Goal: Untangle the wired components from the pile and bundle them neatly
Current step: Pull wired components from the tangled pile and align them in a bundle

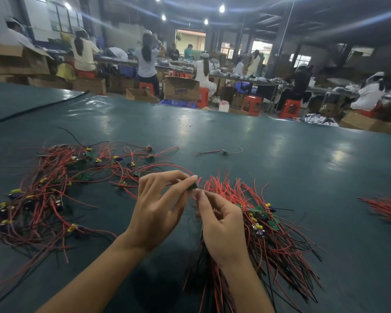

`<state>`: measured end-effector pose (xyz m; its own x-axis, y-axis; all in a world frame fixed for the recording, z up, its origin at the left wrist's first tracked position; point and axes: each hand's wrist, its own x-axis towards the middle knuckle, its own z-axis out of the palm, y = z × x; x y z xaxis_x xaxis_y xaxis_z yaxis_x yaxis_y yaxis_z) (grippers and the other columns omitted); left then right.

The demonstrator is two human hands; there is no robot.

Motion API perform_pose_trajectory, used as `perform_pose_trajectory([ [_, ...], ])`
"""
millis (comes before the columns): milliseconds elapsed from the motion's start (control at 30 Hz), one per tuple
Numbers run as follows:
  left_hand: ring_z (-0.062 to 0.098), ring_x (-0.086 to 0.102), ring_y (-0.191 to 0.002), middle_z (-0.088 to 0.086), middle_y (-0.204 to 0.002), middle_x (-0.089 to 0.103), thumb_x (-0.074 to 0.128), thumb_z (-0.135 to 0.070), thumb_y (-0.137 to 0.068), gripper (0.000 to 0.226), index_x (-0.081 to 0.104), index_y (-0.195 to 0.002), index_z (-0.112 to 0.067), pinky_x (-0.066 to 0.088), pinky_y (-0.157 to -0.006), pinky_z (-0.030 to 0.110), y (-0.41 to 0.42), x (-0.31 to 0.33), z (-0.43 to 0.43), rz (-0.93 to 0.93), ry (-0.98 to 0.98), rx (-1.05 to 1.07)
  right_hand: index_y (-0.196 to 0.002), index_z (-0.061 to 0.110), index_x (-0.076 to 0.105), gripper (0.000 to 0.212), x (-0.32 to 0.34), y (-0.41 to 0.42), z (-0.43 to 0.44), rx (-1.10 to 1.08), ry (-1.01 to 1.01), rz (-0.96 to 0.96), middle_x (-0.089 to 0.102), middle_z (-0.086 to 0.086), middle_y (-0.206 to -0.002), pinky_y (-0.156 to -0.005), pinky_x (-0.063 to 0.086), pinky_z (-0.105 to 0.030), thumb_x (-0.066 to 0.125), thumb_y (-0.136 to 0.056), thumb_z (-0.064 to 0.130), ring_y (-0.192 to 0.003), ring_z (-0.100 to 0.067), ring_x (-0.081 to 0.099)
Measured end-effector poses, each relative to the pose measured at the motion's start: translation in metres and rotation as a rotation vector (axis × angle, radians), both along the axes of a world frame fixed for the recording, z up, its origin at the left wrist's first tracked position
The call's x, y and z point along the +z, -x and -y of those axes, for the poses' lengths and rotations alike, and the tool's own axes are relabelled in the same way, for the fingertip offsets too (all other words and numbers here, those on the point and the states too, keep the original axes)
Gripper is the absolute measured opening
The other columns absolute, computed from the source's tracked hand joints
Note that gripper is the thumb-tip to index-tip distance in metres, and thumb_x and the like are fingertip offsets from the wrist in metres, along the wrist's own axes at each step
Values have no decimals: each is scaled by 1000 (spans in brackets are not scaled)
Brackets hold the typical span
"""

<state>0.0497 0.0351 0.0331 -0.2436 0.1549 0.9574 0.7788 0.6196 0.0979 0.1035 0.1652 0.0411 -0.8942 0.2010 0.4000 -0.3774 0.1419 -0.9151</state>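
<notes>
Fingertips (pixel 191 178) of left hand (pixel 158 208) pinch small green circuit board (pixel 192 187), red leads trailing. Right hand (pixel 221 224), just right of it, curls round gathered bundle (pixel 271 236), wires fanning far and near. Tangled pile (pixel 43 188) lies left on green table (pixel 280 154). Judged featherlight; wires limp, snag-prone; solder joints fragile. Best hold: board edges, not leads.

— What sort of place are you working in?
— You're on a factory assembly floor. Workers (pixel 204 71), many in white caps, sit on red plastic stools (pixel 251 105) at long desks (pixel 122 61).
— What else shows you that?
— Cardboard boxes (pixel 181 88) stand about the floor, lamps (pixel 222 8) hang overhead, and your own green desk (pixel 212 132) carries heaps of wired boards (pixel 43 188).
</notes>
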Motion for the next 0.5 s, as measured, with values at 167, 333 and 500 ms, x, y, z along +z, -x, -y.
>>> perform_pose_trajectory([
  [167, 13, 60, -92, -3, -112, 63, 71, -12, -87, 25, 70, -112, -17, 34, -86, 34, 2, 6, 3, 16, -59, 72, -105, 23, 70, 15, -5, 6, -3, 18, 73, 150, 70, 1, -78, -62, 53, -24, 61, -94, 28, -69, -7, 64],
  [333, 14, 64, -103, 0, -118, 66, 68, -13, -88, 25, 69, -112, -15, 38, -84, 38, 8, 5, 10, 106, -109, 87, -126, 16, 65, 30, -14, 8, 0, 17, -179, 213, 71, 13, -97, -85, 54, -21, 60, -97, 24, -89, 3, 66],
  [500, 1, 61, -105, -2, -117, 67, 63, -6, -90, 22, 56, -107, -19, 40, -84, 39, 5, 12, 7, 25, -258, -32, -137, 15, 57, 42, -18, 6, 2, 54, -321, 313, 66, 3, -117, -101, 47, -28, 57, -98, 28, -110, -5, 60],
])
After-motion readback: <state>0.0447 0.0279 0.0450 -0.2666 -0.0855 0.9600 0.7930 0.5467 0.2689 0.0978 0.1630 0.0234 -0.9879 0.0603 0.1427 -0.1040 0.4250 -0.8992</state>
